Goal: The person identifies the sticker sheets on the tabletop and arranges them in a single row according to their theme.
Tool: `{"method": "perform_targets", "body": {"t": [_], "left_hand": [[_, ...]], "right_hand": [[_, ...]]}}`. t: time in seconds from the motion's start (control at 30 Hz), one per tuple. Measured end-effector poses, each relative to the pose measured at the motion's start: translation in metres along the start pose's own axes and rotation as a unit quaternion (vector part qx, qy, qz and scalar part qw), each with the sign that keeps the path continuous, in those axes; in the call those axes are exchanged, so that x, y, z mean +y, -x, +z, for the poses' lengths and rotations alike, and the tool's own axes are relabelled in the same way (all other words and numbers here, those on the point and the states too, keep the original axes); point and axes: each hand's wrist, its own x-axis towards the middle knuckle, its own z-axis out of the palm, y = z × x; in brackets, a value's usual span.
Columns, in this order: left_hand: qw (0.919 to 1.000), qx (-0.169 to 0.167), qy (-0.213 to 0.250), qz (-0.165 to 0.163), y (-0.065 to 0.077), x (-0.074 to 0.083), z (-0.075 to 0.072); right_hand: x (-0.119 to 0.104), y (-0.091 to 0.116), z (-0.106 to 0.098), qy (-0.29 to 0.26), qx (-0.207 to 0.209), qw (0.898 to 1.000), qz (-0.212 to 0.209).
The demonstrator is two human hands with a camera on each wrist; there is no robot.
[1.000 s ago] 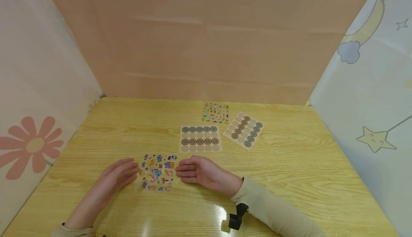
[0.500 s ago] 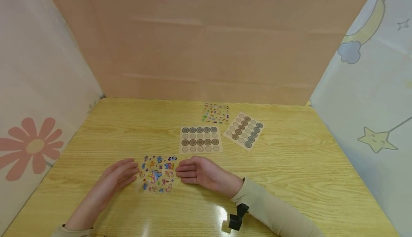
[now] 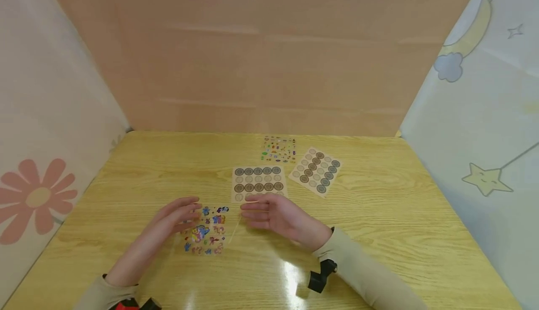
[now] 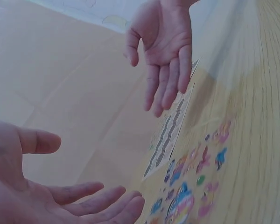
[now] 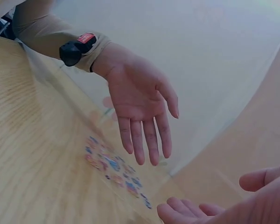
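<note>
A clear sticker sheet with colourful cartoon ponies [image 3: 206, 235] lies flat on the table between my two hands. My left hand [image 3: 170, 221] hovers over its left edge, palm turned inward and fingers loosely extended, holding nothing. To the right of the sheet, my right hand [image 3: 282, 219] is held above the table with relaxed fingers, also holding nothing. Its fingers cover part of the lower edge of a sheet of round grey and brown stickers [image 3: 258, 179]. In the left wrist view both palms face each other, with the pony stickers [image 4: 182, 200] below.
A second sheet of round stickers [image 3: 316, 172] lies angled to the right. Behind it is a clear sheet of tiny coloured stickers [image 3: 279, 149]. The wooden table [image 3: 379, 235] is bounded by a tan back wall [image 3: 261, 67] and patterned side panels.
Both hands have risen off their places beside the pony sheet. The left hand has shifted up and right over the sheet's edge; the right hand has shifted up and slightly right.
</note>
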Motion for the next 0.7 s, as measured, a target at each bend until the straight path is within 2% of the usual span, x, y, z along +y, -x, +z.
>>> {"method": "perform_targets", "body": {"t": [0.17,0.3,0.47,0.7], "left_hand": [[0.9988,-0.043,0.019,0.014,-0.009,0.003,0.011],[0.9954,-0.075,0.054,0.027,-0.018,0.004,0.02],[0.9903,-0.097,0.094,0.032,-0.034,0.009,0.028],[0.9817,-0.125,0.13,0.062,-0.053,0.024,0.032]], "right_hand": [[-0.013,0.005,-0.008,-0.016,0.012,1.0,-0.014],[-0.023,0.009,-0.015,-0.026,0.022,0.999,-0.026],[-0.034,0.013,-0.023,-0.039,0.03,0.998,-0.039],[-0.047,0.018,-0.032,-0.059,0.044,0.996,-0.057]]}}
